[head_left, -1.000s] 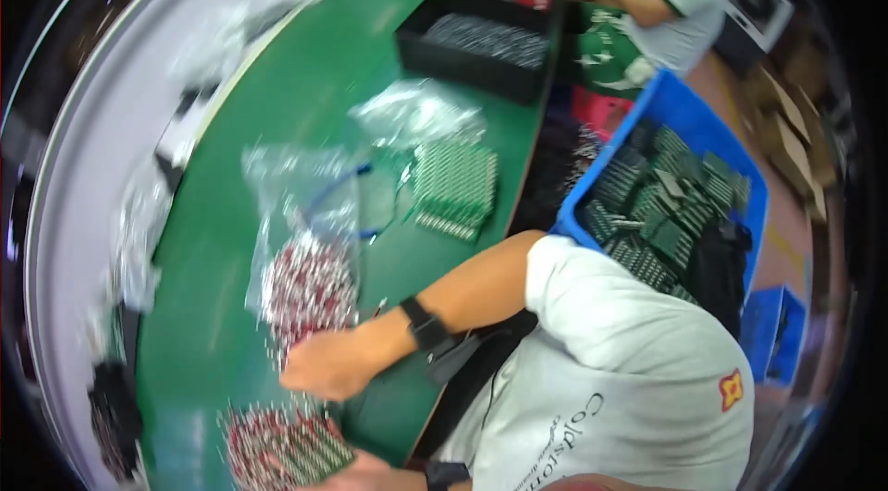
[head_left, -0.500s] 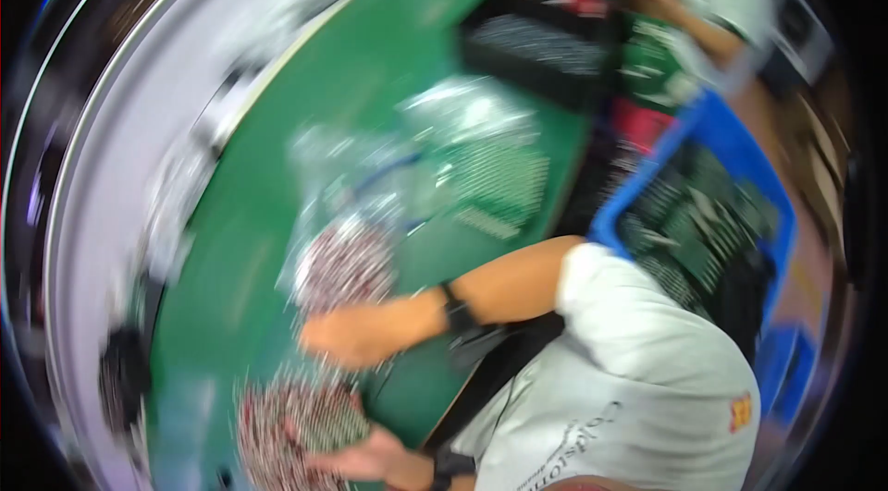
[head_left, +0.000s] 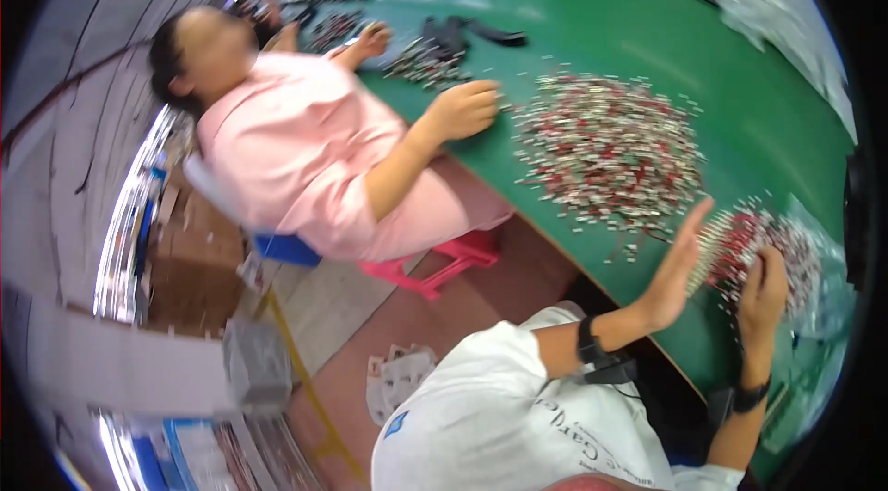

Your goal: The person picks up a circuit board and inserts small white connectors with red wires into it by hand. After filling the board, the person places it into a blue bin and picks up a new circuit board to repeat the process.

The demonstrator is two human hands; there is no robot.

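Bundle of small red-and-silver components (head_left: 740,246) sits on the green table (head_left: 647,38) near its front edge, at the right of the view, pressed between both hands. Parts look like short leaded pieces packed side by side; too blurred to tell the exact kind. Bundle lies partly on a clear plastic bag (head_left: 819,297) that spreads off to the right.

Left hand (head_left: 678,269) stands flat and upright against the bundle's left side, fingers straight and held together, palm facing the bundle, thumb side up. Black wristband (head_left: 588,341) on that wrist. Right hand (head_left: 764,289) lies on the bundle's right/near side, fingers curled over the parts, loosely together; cannot tell if it pinches any single piece. Dark watch (head_left: 749,395) on the right wrist. Neither hand is closed round anything, both just press on the bundle.

Just beyond the bundle, further up the table, a big loose pile of the same red-and-silver components (head_left: 610,144) is scattered wide, with strays near the table edge.

Across to the left a co-worker in a pink top (head_left: 296,149) sits on a pink stool (head_left: 444,260), one hand (head_left: 467,107) resting fist-like at the edge of the big pile, the other hand (head_left: 370,40) further back beside a smaller heap of parts (head_left: 425,61). Dark objects (head_left: 462,29) lie behind that heap, not identifiable.

The wearer's white shirt (head_left: 499,417) fills the bottom centre. Floor at the left, reddish-brown, with papers (head_left: 398,380) lying on it.
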